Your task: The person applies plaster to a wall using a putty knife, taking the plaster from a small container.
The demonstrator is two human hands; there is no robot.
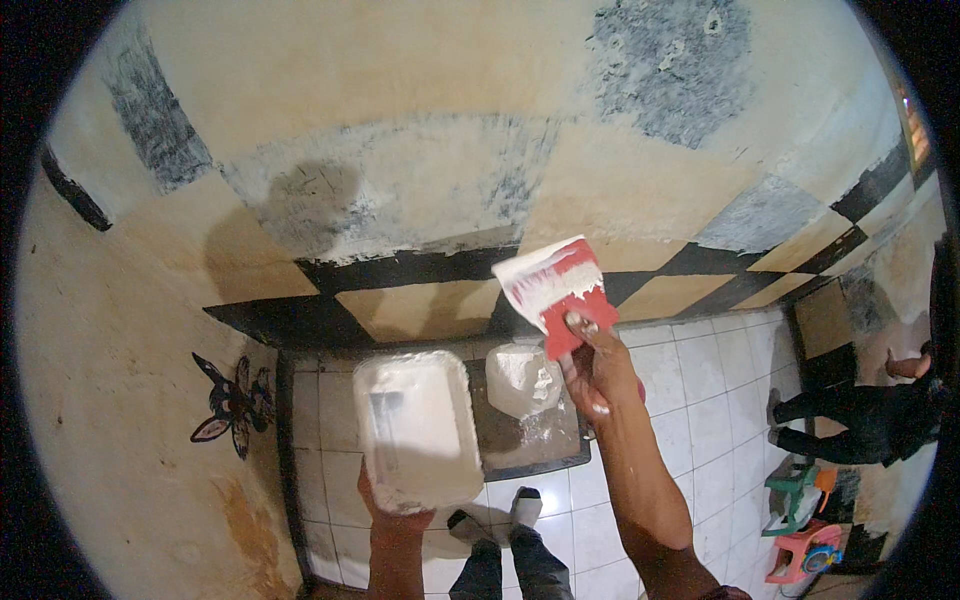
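My left hand (392,508) grips a shallow white tray (474,440) from below at its near edge. White paste coats the inside of the tray, with a greyish streak at its left. In my right hand (598,368) is a red putty spreader (582,312), held by its narrow end with the wide edge up and to the left. White paste covers much of the spreader's blade, and some is on my fingers. Beyond it stands a wall (430,310) painted in black and beige checks, with white paste smeared over several patches. The spreader looks apart from the wall, though the exact gap is unclear.
Behind the tray, a low dark table (520,455) bears a white bag (522,378) and white spots. Another person in dark trousers (850,425) stands at the right, near green (795,498) and pink (800,550) plastic items. A butterfly-shaped decoration (240,405) is on the left wall.
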